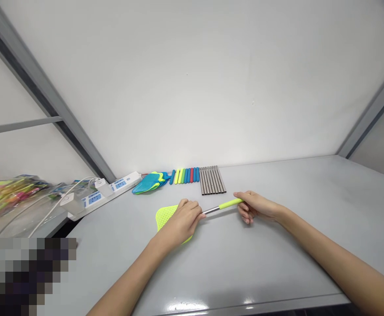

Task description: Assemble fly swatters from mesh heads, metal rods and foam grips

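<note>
A fly swatter with a yellow-green mesh head [165, 215], a metal rod [211, 210] and a yellow-green grip [228, 203] lies slanted across the middle of the table. My left hand [187, 219] is closed around it where the rod meets the head, hiding much of the mesh. At the other end my right hand [253, 205] pinches the tip of the grip between thumb and fingers. Behind them several metal rods [212, 181] lie side by side. A row of blue, yellow, green and red grips [185, 176] is left of those rods.
Blue and yellow-green swatter heads [151, 182] are piled at the back left. A white power strip [122, 184] with plugs and cables runs along the table's left edge. Bagged colourful items [11, 197] lie farther left. A white wall [211, 87] rises behind the grey table [310, 197].
</note>
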`<state>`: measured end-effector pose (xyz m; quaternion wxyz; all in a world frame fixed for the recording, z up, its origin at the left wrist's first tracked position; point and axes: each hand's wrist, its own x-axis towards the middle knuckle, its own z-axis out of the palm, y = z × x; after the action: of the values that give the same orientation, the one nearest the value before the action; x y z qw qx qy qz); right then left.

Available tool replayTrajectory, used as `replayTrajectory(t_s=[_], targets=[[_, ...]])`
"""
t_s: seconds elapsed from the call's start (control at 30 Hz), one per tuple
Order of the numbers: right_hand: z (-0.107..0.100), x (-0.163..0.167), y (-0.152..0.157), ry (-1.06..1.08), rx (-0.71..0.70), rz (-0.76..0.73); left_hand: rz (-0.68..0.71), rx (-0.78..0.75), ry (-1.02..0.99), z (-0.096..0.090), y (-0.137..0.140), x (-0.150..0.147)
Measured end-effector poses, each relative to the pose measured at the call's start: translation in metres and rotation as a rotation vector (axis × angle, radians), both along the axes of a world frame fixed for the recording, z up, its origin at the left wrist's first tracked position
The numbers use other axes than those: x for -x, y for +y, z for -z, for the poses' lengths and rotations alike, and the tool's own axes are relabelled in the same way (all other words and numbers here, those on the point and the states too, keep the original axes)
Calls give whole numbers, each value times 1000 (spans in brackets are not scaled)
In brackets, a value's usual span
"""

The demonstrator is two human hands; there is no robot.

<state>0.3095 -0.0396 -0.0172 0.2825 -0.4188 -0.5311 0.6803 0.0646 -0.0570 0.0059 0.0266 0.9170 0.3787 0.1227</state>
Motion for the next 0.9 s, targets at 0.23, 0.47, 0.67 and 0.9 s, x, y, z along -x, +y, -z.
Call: replayTrajectory(t_s=[0.23, 0.47, 0.67, 0.9], targets=[[6, -2, 3, 34, 40, -69, -10, -77, 31, 3, 0, -2], [7, -2, 7, 94, 58, -11, -28, -64, -1, 8, -2, -7], [7, -1, 9, 102, 70, 32, -75, -68, -55, 11, -1, -9], [7, 2, 8, 49, 71, 58, -119, -79, -92, 10, -5, -10]])
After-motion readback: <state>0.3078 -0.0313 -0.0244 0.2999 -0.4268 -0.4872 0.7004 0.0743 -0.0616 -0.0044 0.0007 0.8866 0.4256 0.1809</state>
